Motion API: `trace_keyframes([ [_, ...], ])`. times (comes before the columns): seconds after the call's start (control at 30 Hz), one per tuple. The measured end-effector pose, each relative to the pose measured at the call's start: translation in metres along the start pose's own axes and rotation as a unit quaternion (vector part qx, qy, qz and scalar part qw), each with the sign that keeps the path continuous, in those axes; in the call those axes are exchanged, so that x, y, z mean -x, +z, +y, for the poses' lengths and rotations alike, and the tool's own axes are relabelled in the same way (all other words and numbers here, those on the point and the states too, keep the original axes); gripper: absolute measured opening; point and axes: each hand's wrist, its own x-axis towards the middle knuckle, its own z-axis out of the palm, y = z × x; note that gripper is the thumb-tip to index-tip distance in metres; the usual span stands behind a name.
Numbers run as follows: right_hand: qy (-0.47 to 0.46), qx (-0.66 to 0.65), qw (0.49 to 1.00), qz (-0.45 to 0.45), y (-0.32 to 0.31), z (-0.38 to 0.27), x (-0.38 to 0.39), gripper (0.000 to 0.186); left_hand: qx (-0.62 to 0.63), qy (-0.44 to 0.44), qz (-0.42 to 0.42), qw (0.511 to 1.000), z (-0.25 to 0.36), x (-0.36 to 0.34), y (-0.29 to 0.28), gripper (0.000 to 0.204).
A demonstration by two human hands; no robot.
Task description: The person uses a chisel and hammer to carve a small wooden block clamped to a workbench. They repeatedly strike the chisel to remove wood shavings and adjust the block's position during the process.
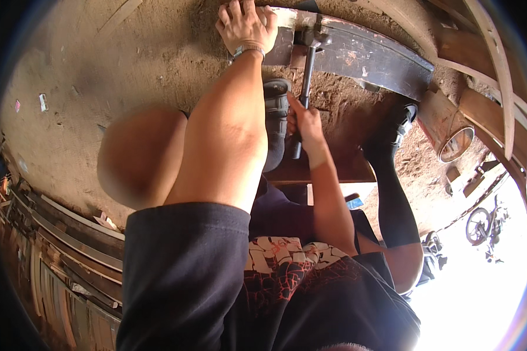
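My left hand (247, 26) lies with its fingers spread on the left end of a long dark board or box (363, 52) with worn, chipped paint. My right hand (307, 121) is wrapped round the dark handle of a hammer (307, 79). The hammer's head is up at the near edge of the dark piece, to the right of my left hand; whether it touches cannot be made out. A foot in a black strapped sandal (276, 96) is just left of the hammer's handle.
A bucket (455, 144) lies tipped on the dirt floor at the right, near curved timbers (498, 70). Stacked planks (70, 251) line the lower left. A wheeled vehicle (480, 227) stands in bright light at far right. My other sandaled foot (403, 126) is below the dark piece's right end.
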Motion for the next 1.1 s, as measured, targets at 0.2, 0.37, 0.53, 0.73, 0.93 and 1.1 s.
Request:
trace_keyframes([
  [0.2, 0.131, -0.224, 0.946, -0.194, 0.022, -0.032, 0.037, 0.039, -0.017, 0.003, 0.016, 1.0, -0.004, 0.005, 0.006, 0.045],
  [0.37, -0.036, 0.084, 0.996, 0.021, -0.015, -0.012, 0.014, 0.045, -0.015, -0.002, 0.022, 1.0, -0.004, 0.003, 0.005, 0.044],
  [0.53, -0.246, 0.328, 0.883, 0.227, -0.015, 0.005, 0.004, 0.049, -0.014, 0.002, 0.031, 0.999, -0.003, 0.005, 0.005, 0.042],
  [0.73, -0.162, 0.203, 0.95, 0.173, 0.0, 0.002, 0.021, 0.049, -0.025, 0.018, 0.047, 0.998, -0.005, 0.005, 0.007, 0.04],
  [0.93, -0.048, 0.001, 0.998, 0.044, 0.002, 0.003, 0.015, 0.032, -0.009, 0.017, 0.058, 0.998, -0.003, 0.004, 0.005, 0.039],
  [1.1, -0.006, -0.03, 0.998, -0.053, -0.013, 0.001, 0.009, 0.039, -0.02, 0.001, 0.028, 0.999, -0.002, 0.005, 0.007, 0.038],
])
